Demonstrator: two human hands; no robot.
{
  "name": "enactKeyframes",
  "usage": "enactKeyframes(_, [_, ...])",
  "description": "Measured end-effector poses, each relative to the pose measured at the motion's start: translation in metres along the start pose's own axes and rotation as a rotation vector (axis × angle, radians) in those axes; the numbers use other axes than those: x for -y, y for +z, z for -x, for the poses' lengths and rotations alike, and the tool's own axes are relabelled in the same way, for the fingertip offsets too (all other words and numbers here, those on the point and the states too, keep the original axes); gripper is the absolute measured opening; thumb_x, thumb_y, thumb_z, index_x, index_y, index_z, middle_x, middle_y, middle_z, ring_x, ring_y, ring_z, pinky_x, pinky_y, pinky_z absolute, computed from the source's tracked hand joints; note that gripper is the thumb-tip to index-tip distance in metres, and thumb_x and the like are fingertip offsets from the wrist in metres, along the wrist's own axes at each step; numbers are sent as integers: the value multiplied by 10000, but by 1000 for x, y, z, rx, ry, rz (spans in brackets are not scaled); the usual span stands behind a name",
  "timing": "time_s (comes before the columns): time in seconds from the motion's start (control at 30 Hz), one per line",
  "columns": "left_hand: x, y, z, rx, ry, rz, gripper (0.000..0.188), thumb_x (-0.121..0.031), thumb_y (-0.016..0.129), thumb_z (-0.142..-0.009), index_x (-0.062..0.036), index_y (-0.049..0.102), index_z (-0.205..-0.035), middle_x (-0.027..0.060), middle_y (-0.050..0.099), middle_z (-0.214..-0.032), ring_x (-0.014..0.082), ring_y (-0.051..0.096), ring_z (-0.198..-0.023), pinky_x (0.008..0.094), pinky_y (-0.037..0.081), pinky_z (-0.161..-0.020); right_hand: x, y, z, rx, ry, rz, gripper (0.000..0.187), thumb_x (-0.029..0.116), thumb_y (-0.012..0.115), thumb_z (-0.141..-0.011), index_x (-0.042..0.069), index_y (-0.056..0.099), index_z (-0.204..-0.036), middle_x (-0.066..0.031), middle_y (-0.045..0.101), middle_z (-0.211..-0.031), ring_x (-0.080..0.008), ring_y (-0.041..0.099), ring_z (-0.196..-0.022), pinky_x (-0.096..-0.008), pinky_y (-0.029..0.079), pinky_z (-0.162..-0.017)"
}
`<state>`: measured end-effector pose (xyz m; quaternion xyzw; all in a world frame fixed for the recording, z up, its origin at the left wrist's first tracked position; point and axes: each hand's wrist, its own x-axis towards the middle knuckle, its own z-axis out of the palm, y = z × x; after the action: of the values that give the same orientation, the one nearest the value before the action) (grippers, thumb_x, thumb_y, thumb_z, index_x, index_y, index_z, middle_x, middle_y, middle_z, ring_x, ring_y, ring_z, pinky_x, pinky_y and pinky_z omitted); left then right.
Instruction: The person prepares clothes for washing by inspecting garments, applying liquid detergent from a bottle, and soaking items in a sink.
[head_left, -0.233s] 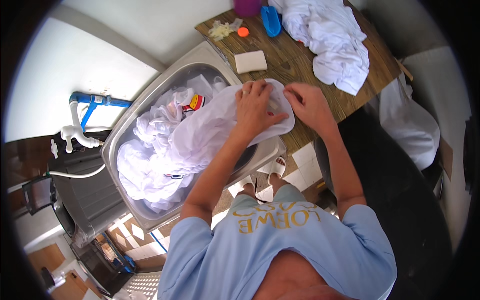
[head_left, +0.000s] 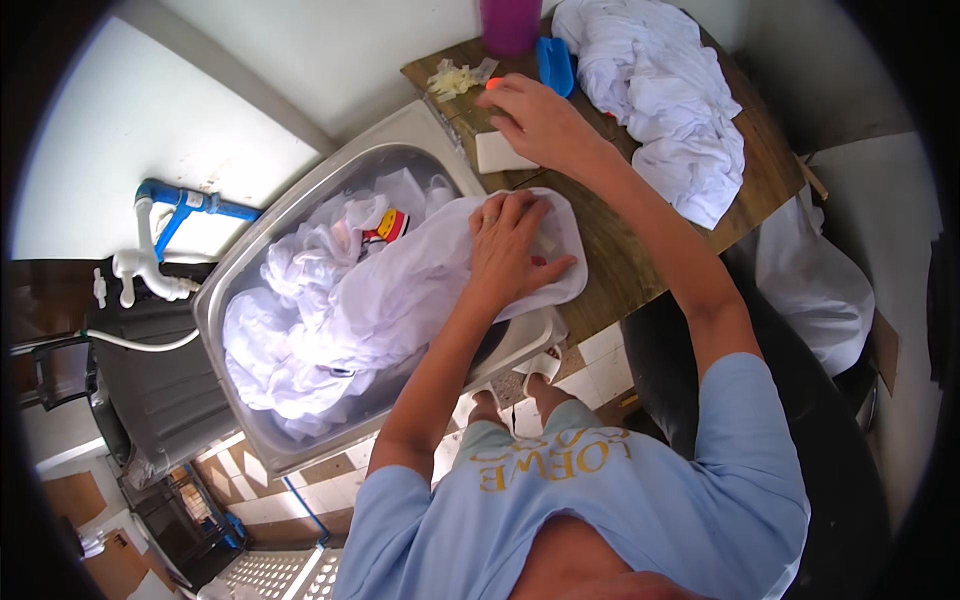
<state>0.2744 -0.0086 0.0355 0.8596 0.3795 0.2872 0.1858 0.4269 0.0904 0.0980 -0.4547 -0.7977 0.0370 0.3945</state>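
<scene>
My left hand [head_left: 510, 243] lies with spread fingers on a white cloth [head_left: 400, 285], near the rounded end of a white plastic piece [head_left: 568, 270]. That piece sits at the sink's right edge, mostly covered by the cloth and my hand. The cloth trails into a metal sink [head_left: 225, 290] piled with wet white laundry [head_left: 265, 345]. My right hand [head_left: 535, 115] reaches across the wooden table, fingers slightly curved and apart with nothing seen in them. It hangs above a white soap bar [head_left: 498, 152], which it partly covers. An orange cap [head_left: 494, 84] shows beside its fingertips.
On the wooden table [head_left: 610, 270] are a blue scoop-like brush or dish [head_left: 556, 66], a purple container [head_left: 510, 25], pale scraps [head_left: 455, 78] and a heap of white clothes [head_left: 650, 85]. A white tap [head_left: 150, 265] on blue pipe is left of the sink.
My right hand has moved away from the white plastic piece, up and left to the soap bar and orange cap. My left hand stays on the cloth.
</scene>
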Motion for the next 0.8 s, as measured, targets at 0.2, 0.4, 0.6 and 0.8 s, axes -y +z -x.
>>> enactKeyframes(0.2, [7,5,5,-83,-23,0,699,-420,793,-592,-94,587,-1176,64,495,-1207,297,401,-1201,465,258,-987,-32,-1,-9,-442,-18,326,404,206,763,-746,19,557,-1039,-88,601,-858,-209,600,-710,-321,492,-674])
enactKeyframes(0.4, [1,2,5,-61,-69,-23,761,-457,804,-553,-95,570,-1180,56,482,-1222,270,384,-1240,492,215,-986,-112,22,-7,-205,138,397,620,173,734,-726,-27,430,-1229,-261,575,-1031,-421,551,-989,-481,454,-837])
enactKeyframes(0.6, [2,3,6,-56,-38,-28,774,-465,803,-555,-88,559,-1186,48,481,-1233,266,395,-1240,477,208,-1001,-128,4,2,-282,298,271,454,121,663,-756,9,492,-1161,-250,613,-777,-444,607,-749,-507,489,-683])
enactKeyframes(0.8, [7,5,10,-131,-32,-2,816,-465,822,-522,-73,539,-1179,30,479,-1261,247,406,-1243,461,211,-1005,10,-35,93,-57,648,-144,569,344,843,-672,37,578,-1071,-69,677,-825,-87,611,-700,-267,492,-609])
